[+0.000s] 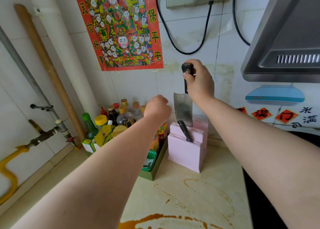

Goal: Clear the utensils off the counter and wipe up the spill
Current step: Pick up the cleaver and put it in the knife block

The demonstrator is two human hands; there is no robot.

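Note:
My right hand (199, 80) grips the black handle of a cleaver (183, 110), held upright with its blade pointing down. The blade's lower edge sits at the top of a pink knife block (186, 152) against the back wall. A smaller black-handled knife (185, 130) stands in a front slot of the block. My left hand (158, 107) hovers left of the cleaver blade, fingers curled into a fist with nothing in it. A brown sauce spill (173, 218) streaks the beige counter in front, with thinner rings further back.
Several sauce and oil bottles (121, 117) crowd the back left corner beside a green box (152, 169) of packets. A black stove surface (259, 194) borders the counter on the right, under a range hood (285, 55). Gas pipes (43, 135) run along the left wall.

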